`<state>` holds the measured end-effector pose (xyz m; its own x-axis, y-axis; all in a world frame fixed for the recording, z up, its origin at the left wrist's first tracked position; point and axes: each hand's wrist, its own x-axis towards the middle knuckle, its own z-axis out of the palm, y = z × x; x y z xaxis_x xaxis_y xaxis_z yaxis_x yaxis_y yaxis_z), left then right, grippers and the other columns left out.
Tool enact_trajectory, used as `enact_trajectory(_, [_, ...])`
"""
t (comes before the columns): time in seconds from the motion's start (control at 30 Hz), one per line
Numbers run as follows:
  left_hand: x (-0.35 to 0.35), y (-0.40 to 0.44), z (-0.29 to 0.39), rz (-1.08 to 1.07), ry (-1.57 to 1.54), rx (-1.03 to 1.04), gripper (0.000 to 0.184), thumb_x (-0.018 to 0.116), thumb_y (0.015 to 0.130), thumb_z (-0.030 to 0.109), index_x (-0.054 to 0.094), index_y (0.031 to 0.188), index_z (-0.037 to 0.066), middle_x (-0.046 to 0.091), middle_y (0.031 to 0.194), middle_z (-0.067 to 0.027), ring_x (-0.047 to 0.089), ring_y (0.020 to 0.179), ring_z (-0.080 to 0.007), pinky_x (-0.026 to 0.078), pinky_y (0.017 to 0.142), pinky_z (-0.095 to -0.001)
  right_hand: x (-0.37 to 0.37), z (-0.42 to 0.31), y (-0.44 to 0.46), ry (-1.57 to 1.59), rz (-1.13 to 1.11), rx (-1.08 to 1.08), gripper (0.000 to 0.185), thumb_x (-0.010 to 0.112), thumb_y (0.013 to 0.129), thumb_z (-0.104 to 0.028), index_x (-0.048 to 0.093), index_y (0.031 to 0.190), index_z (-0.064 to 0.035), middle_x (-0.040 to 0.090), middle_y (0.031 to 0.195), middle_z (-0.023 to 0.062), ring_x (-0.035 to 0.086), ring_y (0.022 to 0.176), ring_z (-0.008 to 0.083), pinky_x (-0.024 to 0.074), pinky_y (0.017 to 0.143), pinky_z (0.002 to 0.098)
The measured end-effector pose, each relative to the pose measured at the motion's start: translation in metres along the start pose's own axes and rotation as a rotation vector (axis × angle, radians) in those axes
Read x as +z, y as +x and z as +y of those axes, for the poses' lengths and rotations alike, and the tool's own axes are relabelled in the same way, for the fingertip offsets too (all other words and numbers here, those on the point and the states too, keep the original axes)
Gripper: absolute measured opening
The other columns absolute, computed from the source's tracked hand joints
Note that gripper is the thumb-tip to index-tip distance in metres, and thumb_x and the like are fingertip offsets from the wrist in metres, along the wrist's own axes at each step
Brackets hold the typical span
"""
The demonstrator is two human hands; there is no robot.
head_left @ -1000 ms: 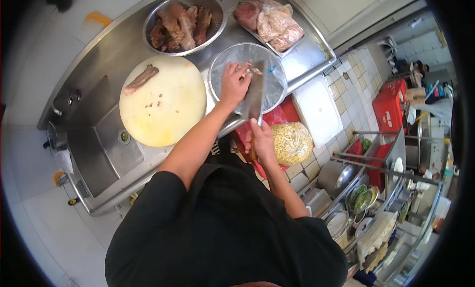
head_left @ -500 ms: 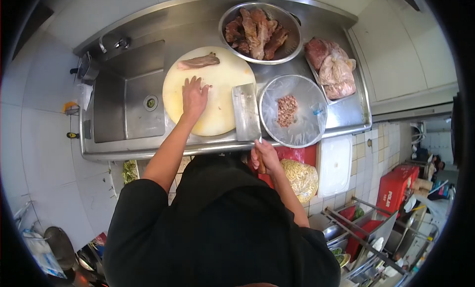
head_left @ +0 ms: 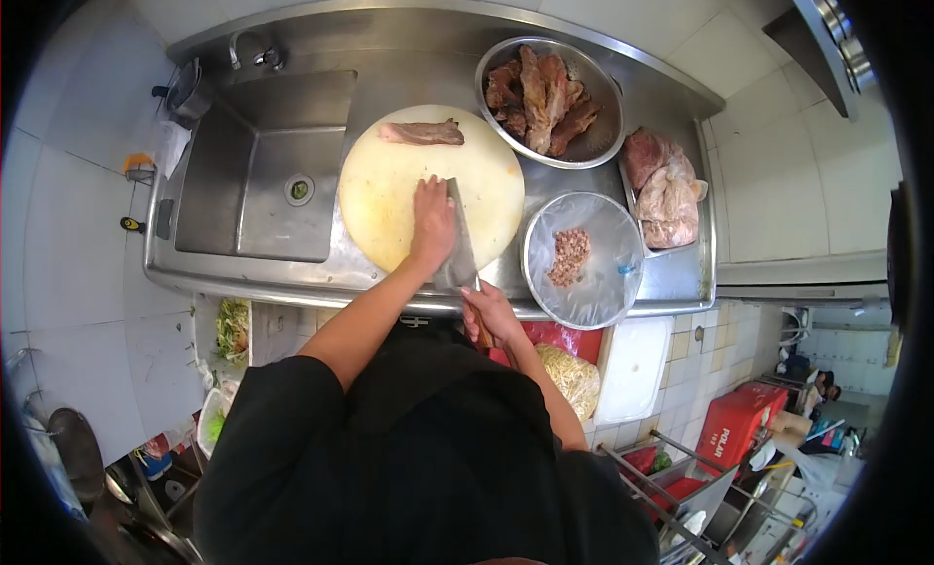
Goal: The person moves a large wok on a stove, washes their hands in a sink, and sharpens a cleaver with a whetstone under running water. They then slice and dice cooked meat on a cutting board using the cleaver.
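On the round cutting board [head_left: 389, 215], a strip of meat [head_left: 421, 133] lies near the far edge. My left hand [head_left: 433, 219] is over the board's near part, its fingers close together beside the cleaver's blade; anything under them is hidden. The cleaver [head_left: 460, 239] has its blade over the board's right part. My right hand [head_left: 489, 314] is wrapped round its handle at the counter's front edge. To the right, chopped meat pieces [head_left: 569, 256] lie in a bowl lined with clear plastic [head_left: 603, 292].
Larger cooked-looking meat pieces fill a metal bowl [head_left: 611, 142] at the back. Bagged meat [head_left: 667, 200] rests on a tray at the right. A sink [head_left: 292, 224] is at the left. Below the counter are a bag of noodles [head_left: 574, 380] and a white lid [head_left: 632, 370].
Both hands and the cleaver have moved from the lined bowl back to the board. Chopped meat now shows in that bowl. My left hand's fingers, spread half a second ago, have come together. The view has shifted.
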<state>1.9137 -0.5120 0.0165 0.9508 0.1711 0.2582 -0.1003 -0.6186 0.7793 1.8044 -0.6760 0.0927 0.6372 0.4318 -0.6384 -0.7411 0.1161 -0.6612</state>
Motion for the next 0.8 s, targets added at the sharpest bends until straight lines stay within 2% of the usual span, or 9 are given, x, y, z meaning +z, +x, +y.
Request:
enact_trajectory(0.1, [0.013,-0.003,0.057,0.011,-0.051,0.150,0.046,0.044,0.105,0.021,0.049,0.144,-0.001,0.041,0.151,-0.0296,0.028,0.146,-0.0498,0.019,0.122,-0.0544,-0.008,0.006,-0.042,0.078,0.086,-0.097,0.019,0.059,0.102,-0.024,0.051,0.102,-0.0067,0.052,0.060,0.0036,0.049,0.042,0.0147,0.0434,0.037,0.0289])
enact_trajectory(0.27, [0.060,0.003,0.139,-0.182,-0.302,0.428,0.039,0.055,0.098,0.013,0.060,0.135,0.001,0.045,0.149,-0.0265,0.031,0.144,-0.0493,0.022,0.121,-0.0558,-0.003,0.000,-0.123,0.155,0.516,-0.317,0.017,0.061,0.100,-0.017,0.054,0.108,-0.0052,0.051,0.060,0.0027,0.049,0.042,0.0138,0.0414,0.038,0.0276])
enact_trajectory(0.33, [0.079,0.010,0.140,-0.322,-0.193,0.428,0.037,0.059,0.095,0.012,0.064,0.130,0.001,0.048,0.147,-0.0251,0.033,0.143,-0.0494,0.023,0.121,-0.0562,-0.010,0.010,-0.135,0.032,0.750,-0.374,0.018,0.063,0.099,-0.016,0.056,0.110,-0.0044,0.051,0.059,0.0024,0.050,0.042,0.0129,0.0401,0.038,0.0269])
enact_trajectory(0.43, [0.070,0.007,0.122,-0.230,0.030,0.543,0.030,0.062,0.093,0.014,0.068,0.121,0.002,0.057,0.138,-0.0223,0.044,0.137,-0.0432,0.033,0.118,-0.0515,-0.013,0.004,-0.145,-0.415,0.949,-0.355,0.017,0.064,0.098,-0.016,0.060,0.109,-0.0035,0.052,0.057,0.0013,0.051,0.043,0.0108,0.0393,0.039,0.0257])
enact_trajectory(0.53, [0.039,-0.001,0.059,-0.193,-0.358,0.604,0.025,0.066,0.092,0.015,0.071,0.113,0.002,0.065,0.127,-0.0177,0.057,0.125,-0.0358,0.044,0.110,-0.0450,-0.017,0.005,-0.147,-0.457,0.917,-0.335,0.017,0.066,0.097,-0.016,0.063,0.107,-0.0031,0.053,0.057,-0.0007,0.049,0.043,0.0087,0.0373,0.040,0.0248])
enact_trajectory(0.57, [-0.013,-0.002,0.053,-0.178,-0.314,0.476,0.022,0.069,0.090,0.013,0.073,0.111,0.004,0.070,0.117,-0.0145,0.065,0.112,-0.0314,0.051,0.100,-0.0413,-0.023,0.010,-0.146,-0.470,0.895,-0.314,0.017,0.066,0.096,-0.016,0.064,0.107,-0.0031,0.053,0.058,-0.0011,0.049,0.043,0.0085,0.0369,0.040,0.0247])
enact_trajectory(0.7, [-0.150,-0.009,-0.031,0.050,-0.082,0.101,0.013,0.072,0.085,0.012,0.073,0.096,0.005,0.071,0.099,-0.0152,0.066,0.098,-0.0338,0.052,0.091,-0.0433,-0.043,0.032,-0.118,-0.476,0.708,-0.352,0.017,0.070,0.094,-0.014,0.064,0.107,-0.0046,0.056,0.063,-0.0020,0.050,0.048,0.0073,0.0374,0.042,0.0248])
enact_trajectory(0.77, [-0.182,-0.031,-0.066,0.053,0.120,-0.103,0.014,0.073,0.082,0.014,0.073,0.092,0.005,0.072,0.097,-0.0148,0.066,0.095,-0.0338,0.052,0.083,-0.0435,-0.024,0.012,-0.105,-0.497,0.600,-0.288,0.017,0.072,0.093,-0.014,0.064,0.105,-0.0052,0.054,0.063,-0.0031,0.050,0.050,0.0072,0.0382,0.042,0.0249])
enact_trajectory(0.8, [-0.186,-0.040,-0.072,-0.072,0.189,-0.174,0.016,0.073,0.082,0.017,0.074,0.093,0.005,0.072,0.097,-0.0142,0.067,0.094,-0.0330,0.052,0.084,-0.0437,-0.013,0.000,-0.099,-0.536,0.557,-0.244,0.017,0.072,0.094,-0.015,0.064,0.105,-0.0053,0.054,0.063,-0.0031,0.050,0.049,0.0074,0.0383,0.042,0.0251])
